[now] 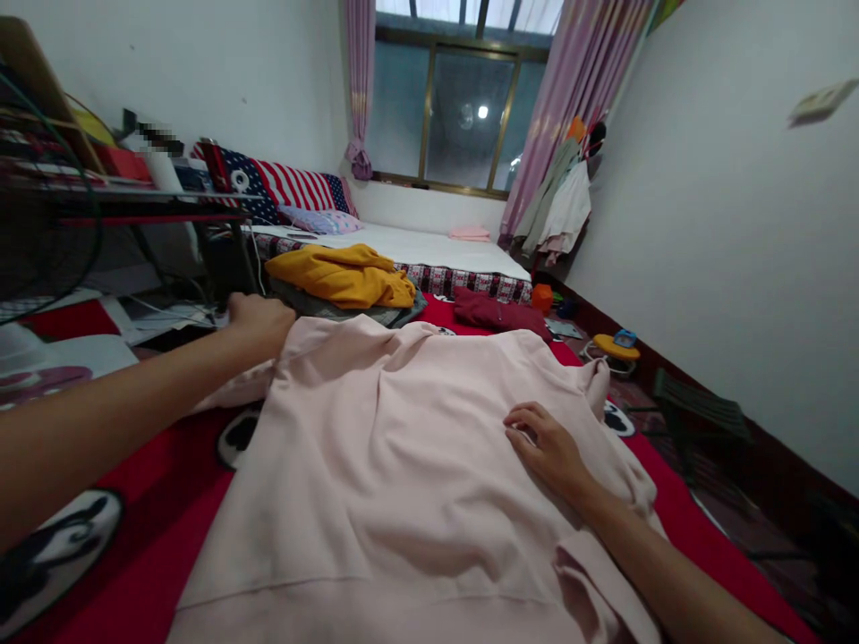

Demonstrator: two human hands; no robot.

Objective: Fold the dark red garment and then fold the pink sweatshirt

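Note:
A pale pink sweatshirt (403, 465) lies spread flat on a red bed cover (154, 537) in front of me. My left hand (259, 320) reaches to its far left corner, fingers curled round the fabric where the sleeve meets the shoulder. My right hand (547, 443) rests on the right side of the garment, fingers bent and pressing the cloth down. The left sleeve (234, 389) trails off under my left forearm.
A yellow garment (345, 273) lies on grey clothes beyond the sweatshirt, with a dark red garment (497, 313) to its right. A second bed (429, 246) with pillows stands below the window. A desk (134, 201) and fan are at left, a dark chair (698, 416) at right.

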